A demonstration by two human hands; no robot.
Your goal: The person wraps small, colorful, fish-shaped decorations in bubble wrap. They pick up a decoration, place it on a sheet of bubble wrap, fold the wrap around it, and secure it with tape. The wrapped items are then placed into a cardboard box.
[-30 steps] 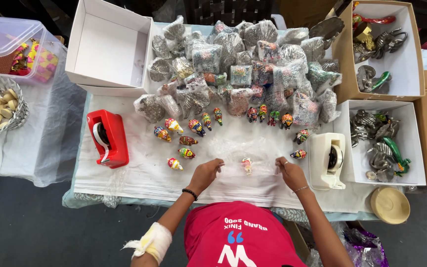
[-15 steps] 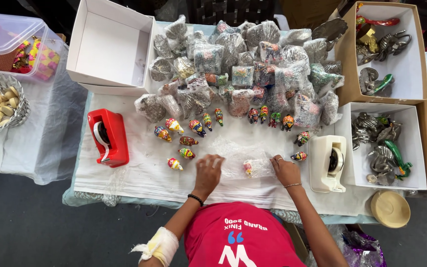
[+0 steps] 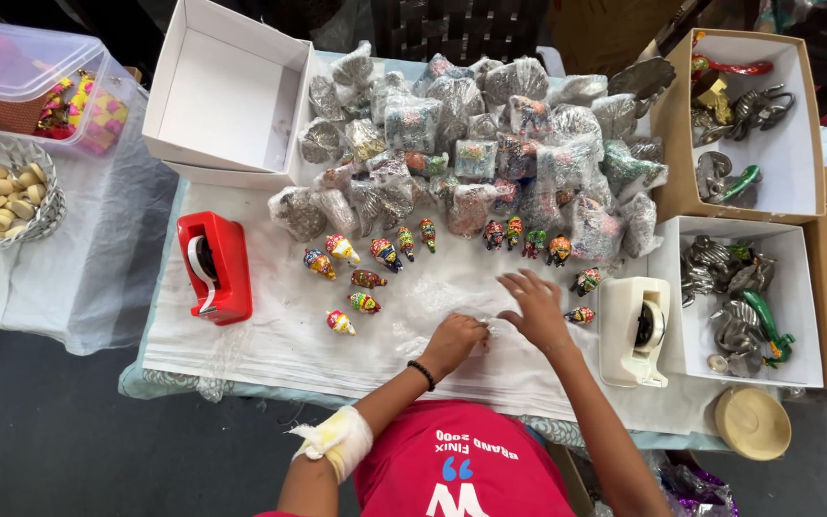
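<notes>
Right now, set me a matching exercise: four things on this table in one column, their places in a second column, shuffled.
1. red plastic tape dispenser
2. white plastic tape dispenser
3. empty white cardboard box
4. round wooden lid

a. far left corner of the table
b. near right corner of the table
c. left of the painted figurines
d. beside the right hand

Pairs: 1-c, 2-d, 3-a, 4-b
</notes>
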